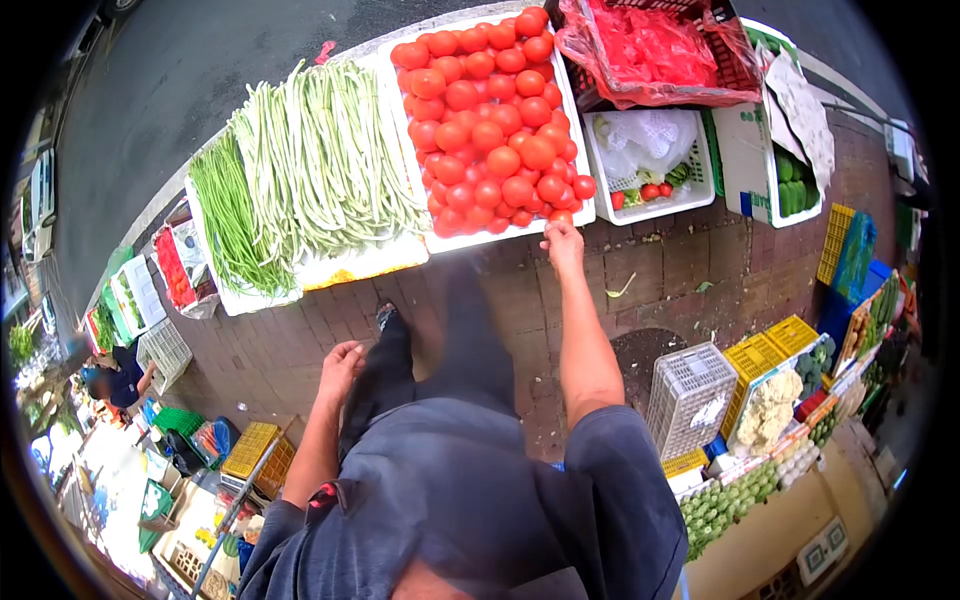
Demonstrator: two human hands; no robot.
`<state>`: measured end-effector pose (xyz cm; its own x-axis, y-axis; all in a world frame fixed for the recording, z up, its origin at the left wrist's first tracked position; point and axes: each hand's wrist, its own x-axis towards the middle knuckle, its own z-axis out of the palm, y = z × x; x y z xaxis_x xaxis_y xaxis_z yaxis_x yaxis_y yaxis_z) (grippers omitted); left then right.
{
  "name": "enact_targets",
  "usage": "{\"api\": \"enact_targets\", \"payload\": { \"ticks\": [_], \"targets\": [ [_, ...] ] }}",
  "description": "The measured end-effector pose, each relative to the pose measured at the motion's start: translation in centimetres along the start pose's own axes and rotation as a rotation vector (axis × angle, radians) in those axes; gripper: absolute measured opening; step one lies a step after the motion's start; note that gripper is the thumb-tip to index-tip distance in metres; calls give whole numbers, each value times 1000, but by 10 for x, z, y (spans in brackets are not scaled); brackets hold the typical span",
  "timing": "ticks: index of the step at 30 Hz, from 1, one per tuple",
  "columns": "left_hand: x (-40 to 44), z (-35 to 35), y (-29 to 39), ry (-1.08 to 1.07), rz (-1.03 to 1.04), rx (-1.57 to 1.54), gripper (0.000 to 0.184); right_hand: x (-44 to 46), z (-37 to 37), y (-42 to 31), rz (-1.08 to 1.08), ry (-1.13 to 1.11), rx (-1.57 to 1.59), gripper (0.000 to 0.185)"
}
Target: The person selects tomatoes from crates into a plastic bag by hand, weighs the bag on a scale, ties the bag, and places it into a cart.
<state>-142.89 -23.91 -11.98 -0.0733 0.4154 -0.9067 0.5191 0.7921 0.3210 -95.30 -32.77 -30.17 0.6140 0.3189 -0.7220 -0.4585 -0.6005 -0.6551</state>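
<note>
My right hand is at the near edge of a white tray filled with red tomatoes. Its fingers are bent together by a tomato at the tray's near right corner; whether they grip anything is too small to tell. My left hand hangs beside my left leg with its fingers curled, away from the produce. Left of the tomatoes lie pale green long beans, and beyond them thin dark green stalks.
Right of the tomatoes stand a crate with red bags, a white crate and a box of cucumbers. Grey crates and yellow crates stand behind me on the right. Another person is at far left.
</note>
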Motion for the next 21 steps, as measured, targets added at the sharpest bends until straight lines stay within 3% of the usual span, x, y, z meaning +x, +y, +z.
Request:
{"api": "enact_targets", "payload": {
  "ticks": [7,12,21],
  "targets": [
    [0,3,-11,32,-26,-62,30,-4,15,-5,-33,-60,-21,21],
    [3,-3,-27,63,-57,-132,29,-8,9,22,-6,-73,-48,12],
    [15,-13,-41,20,-79,-145,31,3,-1,11,10,98,-97,14]
  ]
}}
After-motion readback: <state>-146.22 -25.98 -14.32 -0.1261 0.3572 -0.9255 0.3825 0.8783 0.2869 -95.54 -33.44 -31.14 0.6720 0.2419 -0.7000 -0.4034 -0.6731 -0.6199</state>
